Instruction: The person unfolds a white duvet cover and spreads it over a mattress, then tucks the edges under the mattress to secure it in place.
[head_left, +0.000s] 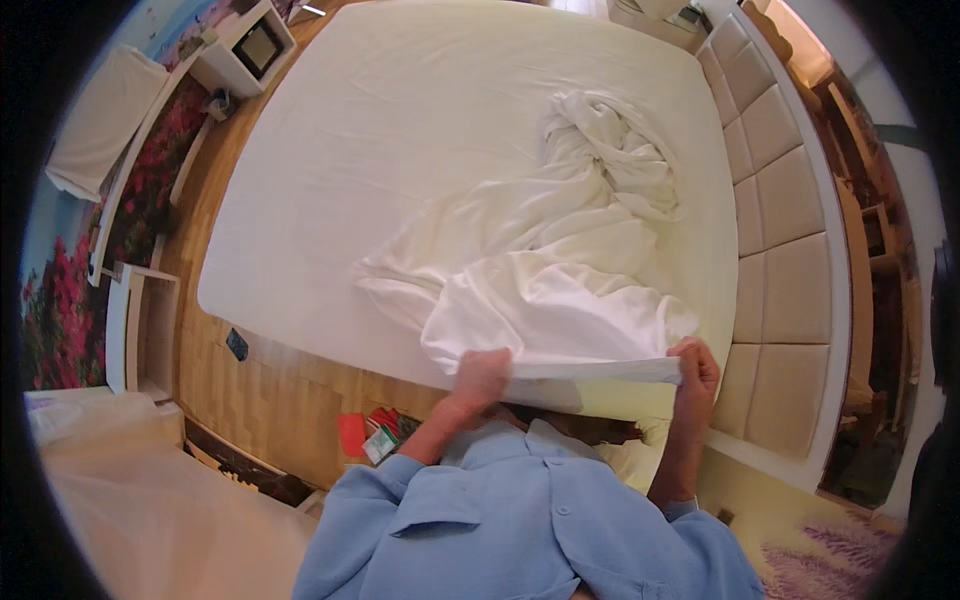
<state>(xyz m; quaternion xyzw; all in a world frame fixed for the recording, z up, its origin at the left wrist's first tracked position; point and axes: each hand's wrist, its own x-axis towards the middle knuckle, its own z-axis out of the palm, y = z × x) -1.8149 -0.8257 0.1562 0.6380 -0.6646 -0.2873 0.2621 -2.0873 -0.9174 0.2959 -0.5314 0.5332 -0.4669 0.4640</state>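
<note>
A white cloth (577, 307), which looks like a bed sheet or cover, lies bunched and wrinkled over a wide bed (322, 187) dressed in smooth white. My left hand (482, 377), somewhat blurred, grips the cloth's near edge. At the other end of that edge, my right hand (697, 364) pinches the cloth with closed fingers. Between the two hands the edge is stretched straight along the near side of the bed. The rest of the cloth trails away in folds to a twisted heap towards the far right.
A padded headboard (780, 225) borders the bed on the right. Red and green packets (381, 444) and a dark item (237, 344) lie on the wooden floor. A white open cabinet (154, 330) stands left; a pale-covered surface (165, 502) is at lower left.
</note>
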